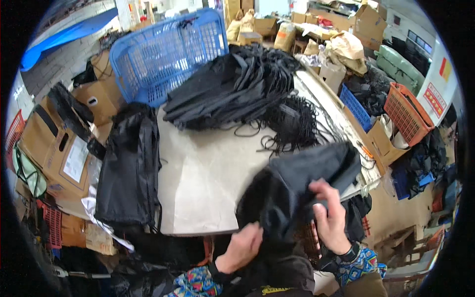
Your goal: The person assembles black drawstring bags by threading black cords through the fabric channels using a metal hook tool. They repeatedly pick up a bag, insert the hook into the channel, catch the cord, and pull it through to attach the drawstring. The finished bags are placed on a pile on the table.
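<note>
Low in the frame, the left hand (243, 247) is pinching the black fabric bag's (297, 185) lower edge, while the right hand (330, 218) is clasping its middle, fingers curled — better keeping it taut above the table (208, 173), corners matched.

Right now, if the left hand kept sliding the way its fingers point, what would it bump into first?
The left hand points up and to the right, and its fingertips already touch the black fabric bag that both hands hold. So it would likely push into that bag first, though depth is hard to judge.
</note>
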A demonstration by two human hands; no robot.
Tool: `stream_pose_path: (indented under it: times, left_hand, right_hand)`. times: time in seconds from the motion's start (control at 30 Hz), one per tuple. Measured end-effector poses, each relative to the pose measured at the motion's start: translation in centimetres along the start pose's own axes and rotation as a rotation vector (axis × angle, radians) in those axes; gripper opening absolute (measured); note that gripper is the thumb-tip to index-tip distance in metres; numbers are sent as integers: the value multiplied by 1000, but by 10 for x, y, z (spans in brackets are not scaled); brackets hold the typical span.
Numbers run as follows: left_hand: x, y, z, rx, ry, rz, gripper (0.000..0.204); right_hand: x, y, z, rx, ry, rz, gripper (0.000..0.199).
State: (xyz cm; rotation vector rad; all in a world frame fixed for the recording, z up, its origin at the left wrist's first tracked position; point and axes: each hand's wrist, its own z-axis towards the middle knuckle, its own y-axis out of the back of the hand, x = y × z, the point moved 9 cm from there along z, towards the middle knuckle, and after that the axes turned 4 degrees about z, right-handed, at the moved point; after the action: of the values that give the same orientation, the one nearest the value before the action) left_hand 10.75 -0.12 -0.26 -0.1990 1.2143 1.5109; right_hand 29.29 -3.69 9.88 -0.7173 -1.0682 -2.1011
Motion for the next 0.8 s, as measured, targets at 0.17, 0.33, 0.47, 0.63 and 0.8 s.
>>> stream_pose_path:
  times: [0.17, 0.33, 0.47, 0.63, 0.8]
  left_hand:
    - [-8, 0, -15, 179, -99, 197, 17]
    - [68, 48, -31, 65, 167, 312, 12]
    - [69, 95, -20, -127, 112, 624, 38]
    - [44, -16, 36, 83, 17, 439, 48]
    - [19, 8, 63, -65, -109, 7, 15]
  right_hand:
    - [-8, -1, 7, 60, -312, 481, 29]
    - [-24, 113, 5, -720, -210, 328, 24]
    - [-44, 201, -14, -921, 89, 764, 20]
    - [-18, 148, -9, -887, 93, 671, 23]
    - [45, 212, -53, -1144, 402, -510, 26]
